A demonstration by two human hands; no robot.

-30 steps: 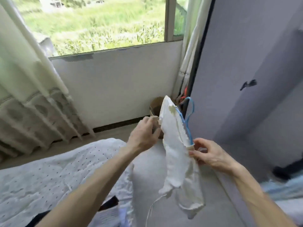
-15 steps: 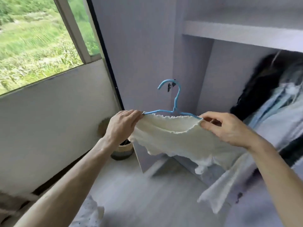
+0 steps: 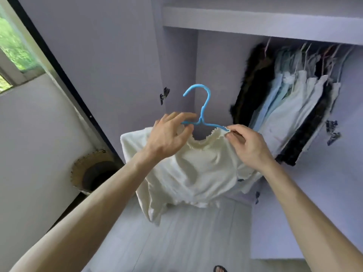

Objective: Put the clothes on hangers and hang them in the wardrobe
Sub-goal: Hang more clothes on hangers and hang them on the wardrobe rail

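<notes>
A cream top (image 3: 196,173) with a frilled neckline hangs on a blue plastic hanger (image 3: 203,107), held up in front of the open wardrobe (image 3: 216,65). My left hand (image 3: 169,136) grips the hanger's left arm and the top's left shoulder. My right hand (image 3: 245,144) pinches the frilled collar at the hanger's right arm. The hook points up and left, free of the rail. The rail itself is hidden behind the shelf.
Several garments (image 3: 290,114), dark and pale, hang packed at the wardrobe's right under a shelf (image 3: 255,24). The wardrobe door (image 3: 98,55) stands open at left. A woven basket (image 3: 92,171) sits on the floor by the wall. A window (image 3: 11,52) is at far left.
The view has turned from the window and bed to the open wardrobe. The top has been spread across the hanger and lifted, and my left hand has shifted toward the hanger's neck.
</notes>
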